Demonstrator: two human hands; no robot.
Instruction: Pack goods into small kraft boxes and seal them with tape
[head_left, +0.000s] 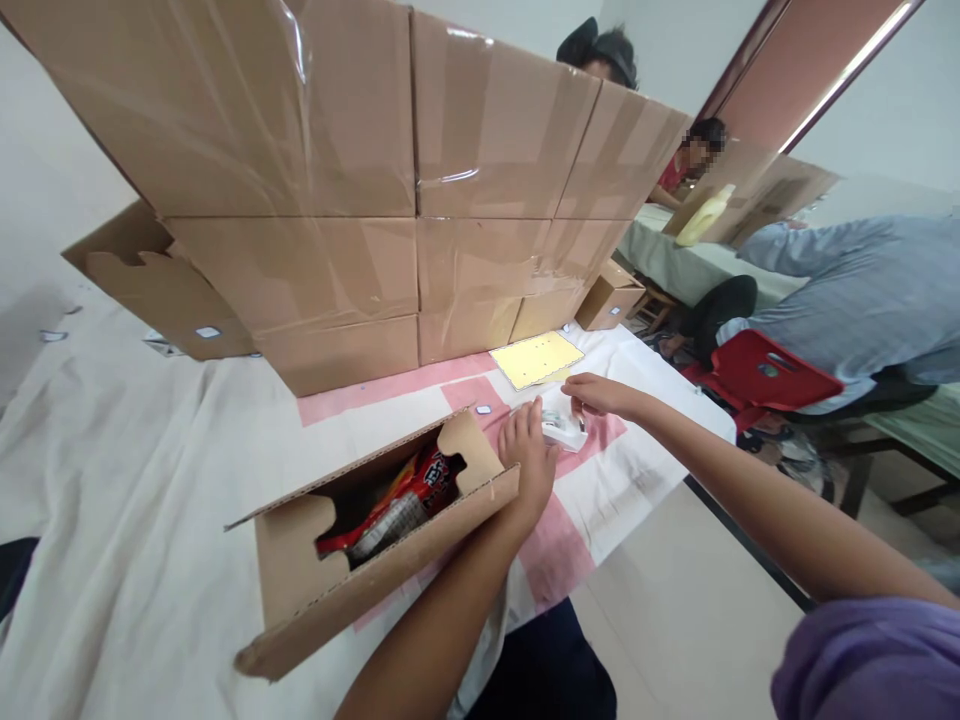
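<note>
A small white tray [564,434] with pale thin items in it lies on the pink-and-white cloth. At its left side is my left hand [527,455], fingers stretched and slightly apart, seemingly touching the tray's edge. My right hand [600,395] hovers over the tray's right end with its fingers pinched together; whatever is between them is too small to make out. Just left of my left hand stands an open cardboard box [300,560], with a shiny red snack packet [420,490] inside. A yellow sheet [536,358] lies beyond the tray.
Stacked, taped cardboard boxes [337,260] form a wall along the far side. Another open box [172,300] stands at left, and a small one [611,297] at the wall's right end. A person [870,290] sits on a red chair [772,370] at right.
</note>
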